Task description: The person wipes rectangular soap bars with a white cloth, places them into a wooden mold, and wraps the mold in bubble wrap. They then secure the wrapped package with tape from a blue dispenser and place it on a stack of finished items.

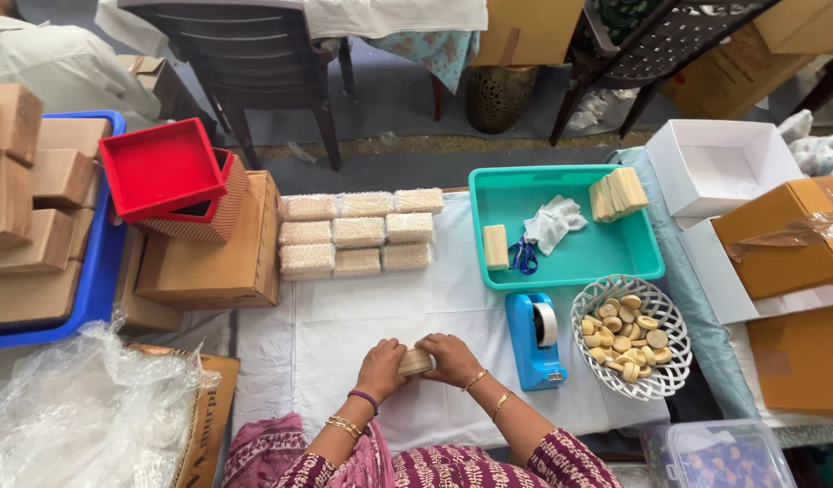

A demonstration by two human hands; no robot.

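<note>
My left hand (381, 365) and my right hand (452, 357) meet near the front of the white-covered table (326, 334), both closed around a small pale wooden block wrapped in clear film (415, 362). Just right of my right hand stands a blue tape dispenser (535, 340). Beyond it sits a white lattice basket (662, 316) full of small round pale discs (623, 335). Several bubble-wrapped blocks (360, 233) lie in rows at the back of the table.
A teal tray (615, 253) holds wooden blocks, blue scissors (523, 256) and a crumpled white cloth. Cardboard boxes and red trays (163, 172) stack at the left, a blue crate (96, 280) beside them, clear plastic sheeting (82, 416) at front left, and open boxes at the right.
</note>
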